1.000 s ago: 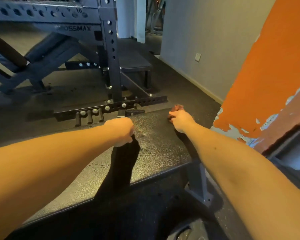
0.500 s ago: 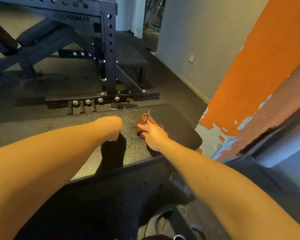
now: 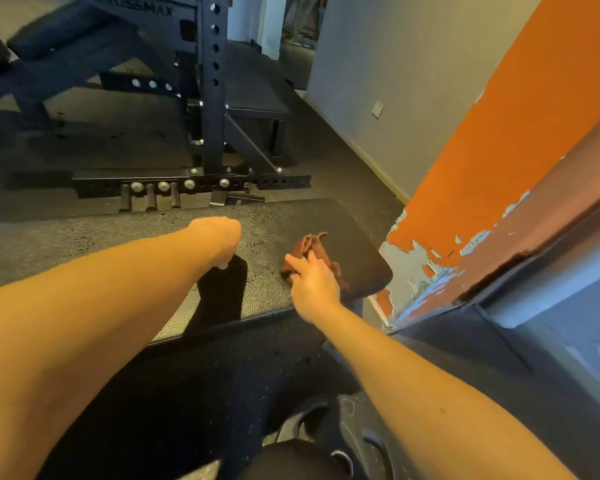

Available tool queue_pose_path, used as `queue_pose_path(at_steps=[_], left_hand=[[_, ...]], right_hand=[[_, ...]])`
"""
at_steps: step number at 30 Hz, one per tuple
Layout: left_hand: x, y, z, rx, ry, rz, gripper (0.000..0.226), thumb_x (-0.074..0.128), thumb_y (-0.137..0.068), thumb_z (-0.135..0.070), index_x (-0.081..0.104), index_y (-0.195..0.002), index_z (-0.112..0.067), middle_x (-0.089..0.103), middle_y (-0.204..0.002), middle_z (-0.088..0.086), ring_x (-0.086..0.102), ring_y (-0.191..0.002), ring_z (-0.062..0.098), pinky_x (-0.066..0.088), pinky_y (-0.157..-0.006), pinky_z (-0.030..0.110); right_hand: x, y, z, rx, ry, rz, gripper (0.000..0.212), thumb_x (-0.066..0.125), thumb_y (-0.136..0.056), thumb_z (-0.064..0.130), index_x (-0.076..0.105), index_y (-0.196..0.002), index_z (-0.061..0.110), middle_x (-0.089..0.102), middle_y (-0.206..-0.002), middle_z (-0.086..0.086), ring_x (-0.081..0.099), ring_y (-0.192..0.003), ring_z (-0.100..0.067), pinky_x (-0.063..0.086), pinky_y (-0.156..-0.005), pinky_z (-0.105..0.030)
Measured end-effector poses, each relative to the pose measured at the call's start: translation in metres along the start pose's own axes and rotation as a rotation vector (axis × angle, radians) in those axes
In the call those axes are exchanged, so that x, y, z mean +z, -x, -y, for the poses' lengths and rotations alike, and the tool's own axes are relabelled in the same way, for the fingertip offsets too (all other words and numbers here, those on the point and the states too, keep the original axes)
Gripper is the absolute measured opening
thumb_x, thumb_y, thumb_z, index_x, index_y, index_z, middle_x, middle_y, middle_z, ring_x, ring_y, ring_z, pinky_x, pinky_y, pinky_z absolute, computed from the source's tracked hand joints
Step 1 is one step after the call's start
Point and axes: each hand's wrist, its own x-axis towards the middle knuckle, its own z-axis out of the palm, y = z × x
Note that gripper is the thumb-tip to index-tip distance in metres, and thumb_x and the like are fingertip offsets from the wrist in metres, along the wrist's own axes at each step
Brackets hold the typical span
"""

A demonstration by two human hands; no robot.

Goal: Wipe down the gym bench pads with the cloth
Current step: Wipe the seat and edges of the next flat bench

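The black textured bench pad lies across the view in front of me, its rounded end at the right. A bunched brown cloth sits on the pad near that end. My right hand grips the cloth from the near side and presses it onto the pad. My left hand is curled into a fist and rests on the middle of the pad, holding nothing; its shadow falls on the pad below it.
A black power rack upright with a pinned base bar stands just beyond the pad. A low platform sits behind it. An orange peeling wall closes the right side. A weight plate lies on the floor near me.
My right hand has dragged the cloth from the pad's far edge back toward the near edge by the right end. The left fist stays in place on the pad.
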Motion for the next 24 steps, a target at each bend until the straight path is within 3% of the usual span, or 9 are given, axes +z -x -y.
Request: queue_pose_path(at_steps=[4, 6, 9, 13, 15, 19, 22, 24], left_hand=[[-0.002, -0.001, -0.006, -0.017, -0.058, 0.013, 0.044, 0.075, -0.090, -0.021, 0.058, -0.126, -0.005, 0.062, -0.115, 0.009, 0.063, -0.106, 0.031, 0.057, -0.086, 0.037], [-0.002, 0.000, -0.008, -0.019, -0.071, -0.006, 0.040, 0.073, -0.091, -0.019, 0.058, -0.125, -0.005, 0.060, -0.108, 0.007, 0.061, -0.096, 0.028, 0.054, -0.078, 0.034], [0.002, 0.002, -0.006, -0.005, -0.072, -0.043, 0.031, 0.071, -0.093, -0.015, 0.061, -0.121, -0.005, 0.057, -0.099, 0.006, 0.057, -0.086, 0.025, 0.049, -0.070, 0.032], [0.005, 0.001, -0.003, -0.013, -0.062, -0.049, 0.033, 0.071, -0.092, -0.013, 0.061, -0.121, -0.003, 0.055, -0.103, 0.008, 0.057, -0.085, 0.027, 0.050, -0.069, 0.033], [0.004, -0.001, -0.001, -0.013, -0.052, -0.026, 0.034, 0.072, -0.092, -0.015, 0.062, -0.120, -0.002, 0.054, -0.101, 0.009, 0.057, -0.087, 0.028, 0.054, -0.074, 0.035], [0.004, -0.006, 0.001, 0.017, -0.047, -0.018, 0.043, 0.074, -0.091, -0.023, 0.060, -0.126, 0.000, 0.051, -0.092, 0.006, 0.060, -0.096, 0.031, 0.056, -0.087, 0.039], [0.004, -0.006, 0.001, 0.037, -0.074, -0.010, 0.046, 0.074, -0.092, -0.027, 0.063, -0.127, 0.000, 0.051, -0.094, 0.006, 0.063, -0.108, 0.033, 0.055, -0.091, 0.038], [0.004, 0.000, -0.003, 0.032, -0.090, -0.014, 0.045, 0.073, -0.092, -0.026, 0.062, -0.127, -0.001, 0.053, -0.097, 0.007, 0.062, -0.104, 0.031, 0.054, -0.087, 0.037]], right_hand=[[0.005, 0.021, 0.013, -0.146, 0.010, 0.074, 0.045, 0.045, -0.108, 0.021, 0.047, -0.152, 0.033, 0.031, -0.164, -0.003, 0.031, -0.148, -0.029, 0.030, -0.118, -0.044], [-0.010, 0.014, -0.007, -0.144, 0.034, 0.106, 0.045, 0.045, -0.109, 0.019, 0.048, -0.151, 0.034, 0.029, -0.166, -0.003, 0.030, -0.150, -0.031, 0.030, -0.118, -0.049], [-0.038, 0.002, -0.045, 0.010, 0.050, 0.019, 0.041, 0.048, -0.106, 0.014, 0.058, -0.143, 0.029, 0.035, -0.161, -0.007, 0.042, -0.141, -0.036, 0.036, -0.113, -0.050], [-0.037, -0.005, -0.058, 0.162, 0.071, -0.019, 0.049, 0.051, -0.102, 0.012, 0.054, -0.146, 0.031, 0.038, -0.159, -0.009, 0.039, -0.142, -0.036, 0.034, -0.115, -0.049], [-0.021, 0.001, -0.041, 0.126, 0.080, -0.083, 0.051, 0.052, -0.098, 0.014, 0.054, -0.146, 0.031, 0.039, -0.158, -0.010, 0.034, -0.144, -0.036, 0.031, -0.117, -0.051], [0.008, 0.029, 0.010, -0.021, 0.027, -0.089, 0.044, 0.054, -0.102, 0.012, 0.059, -0.140, 0.034, 0.049, -0.144, -0.006, 0.046, -0.130, -0.030, 0.038, -0.107, -0.043], [0.026, 0.044, 0.035, -0.139, 0.027, -0.012, 0.049, 0.052, -0.103, 0.010, 0.055, -0.144, 0.036, 0.039, -0.158, -0.008, 0.035, -0.144, -0.033, 0.031, -0.116, -0.044], [0.027, 0.041, 0.033, -0.172, 0.001, 0.059, 0.048, 0.051, -0.105, 0.012, 0.054, -0.146, 0.037, 0.034, -0.163, -0.006, 0.031, -0.148, -0.032, 0.029, -0.119, -0.046]])
